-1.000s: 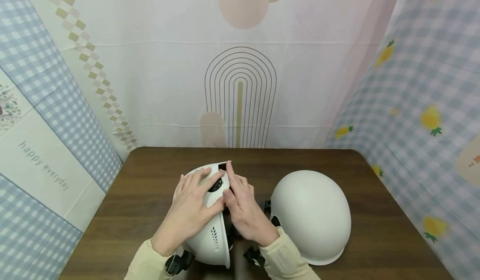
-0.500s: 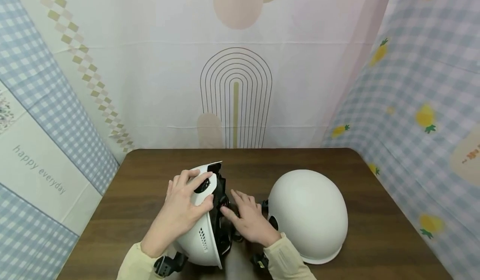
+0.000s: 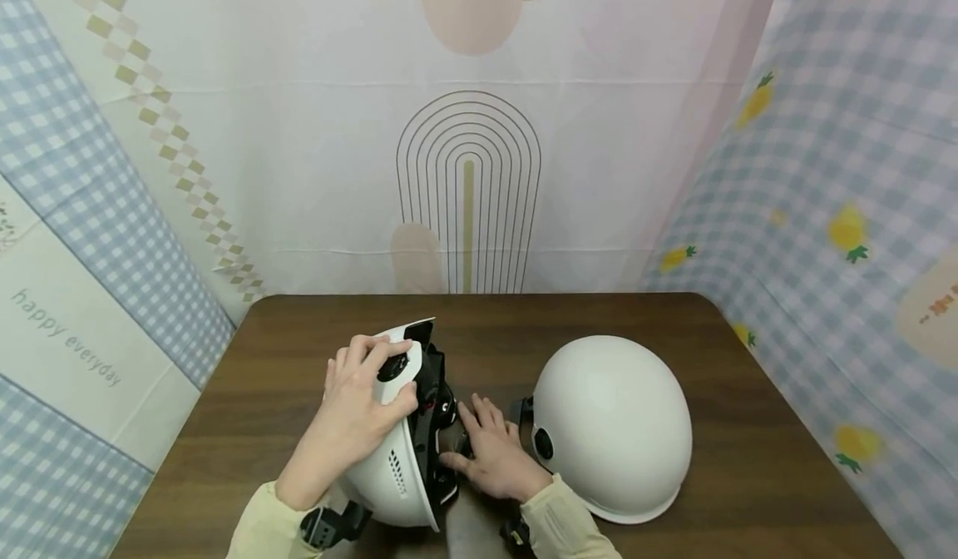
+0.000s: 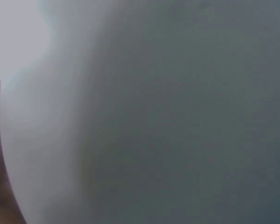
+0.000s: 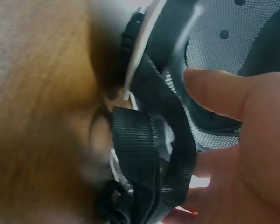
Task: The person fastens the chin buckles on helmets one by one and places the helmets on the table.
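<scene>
A white helmet point(image 3: 389, 480) lies tilted on its side at the table's left middle, its black inner lining point(image 3: 428, 434) facing right. My left hand point(image 3: 355, 413) holds it from above, fingers spread over the shell beside a round black vent and thumb near the rim. That shell fills the left wrist view as a blurred pale surface point(image 4: 177, 116). At the helmet's opening is my right hand point(image 3: 496, 459), fingers extended and thumb apart. In the right wrist view, the fingers pass behind a black strap point(image 5: 177, 140), while the thumb lies before the grey mesh padding point(image 5: 238, 35).
A second white helmet point(image 3: 614, 426) rests dome up to the right of my right hand, a black piece point(image 3: 522, 413) jutting from its left side. Brown wooden table point(image 3: 763, 459) surrounds both. Printed curtains point(image 3: 329, 151) hang behind and at both sides.
My right hand has left the helmet's upper edge and moved down to the straps by its opening. The held helmet has shifted slightly left, showing more black lining. My left hand keeps its hold.
</scene>
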Demonstrator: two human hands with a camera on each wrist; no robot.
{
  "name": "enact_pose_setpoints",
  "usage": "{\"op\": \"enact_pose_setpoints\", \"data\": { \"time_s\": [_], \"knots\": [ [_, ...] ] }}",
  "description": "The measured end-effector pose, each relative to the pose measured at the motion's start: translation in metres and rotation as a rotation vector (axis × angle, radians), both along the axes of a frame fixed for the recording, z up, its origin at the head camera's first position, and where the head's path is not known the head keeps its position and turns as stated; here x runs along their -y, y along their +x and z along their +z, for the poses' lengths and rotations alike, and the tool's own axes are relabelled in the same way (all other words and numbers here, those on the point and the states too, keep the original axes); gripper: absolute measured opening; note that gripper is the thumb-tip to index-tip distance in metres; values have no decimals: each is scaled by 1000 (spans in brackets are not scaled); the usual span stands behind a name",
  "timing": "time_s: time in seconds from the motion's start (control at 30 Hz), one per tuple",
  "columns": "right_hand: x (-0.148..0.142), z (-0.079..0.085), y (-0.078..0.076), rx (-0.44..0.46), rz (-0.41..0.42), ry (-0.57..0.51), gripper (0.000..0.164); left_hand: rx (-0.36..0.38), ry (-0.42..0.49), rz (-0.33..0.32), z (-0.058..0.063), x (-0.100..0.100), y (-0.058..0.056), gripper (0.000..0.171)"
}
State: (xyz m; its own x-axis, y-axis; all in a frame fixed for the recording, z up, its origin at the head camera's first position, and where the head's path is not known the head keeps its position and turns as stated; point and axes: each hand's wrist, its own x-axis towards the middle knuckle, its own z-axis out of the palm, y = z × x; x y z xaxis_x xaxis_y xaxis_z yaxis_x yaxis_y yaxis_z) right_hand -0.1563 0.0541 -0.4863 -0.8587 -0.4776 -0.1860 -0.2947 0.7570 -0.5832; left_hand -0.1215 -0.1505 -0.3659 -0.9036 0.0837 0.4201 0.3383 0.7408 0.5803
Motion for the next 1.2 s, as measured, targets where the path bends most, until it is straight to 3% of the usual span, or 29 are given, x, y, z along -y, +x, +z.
{"op": "enact_pose_setpoints", "data": {
  "time_s": [0.27, 0.87, 1.2],
  "knots": [
    [2, -4, 1, -20, 2, 22, 81, -22, 18, 9, -1, 4, -1, 47],
    [2, -5, 3, -57, 1, -7, 80, 3, 71, 64, -6, 15, 1, 42],
    [0, -1, 3, -49, 17, -57, 75, 75, 138, 47, -9, 27, 5, 36]
  ]
}}
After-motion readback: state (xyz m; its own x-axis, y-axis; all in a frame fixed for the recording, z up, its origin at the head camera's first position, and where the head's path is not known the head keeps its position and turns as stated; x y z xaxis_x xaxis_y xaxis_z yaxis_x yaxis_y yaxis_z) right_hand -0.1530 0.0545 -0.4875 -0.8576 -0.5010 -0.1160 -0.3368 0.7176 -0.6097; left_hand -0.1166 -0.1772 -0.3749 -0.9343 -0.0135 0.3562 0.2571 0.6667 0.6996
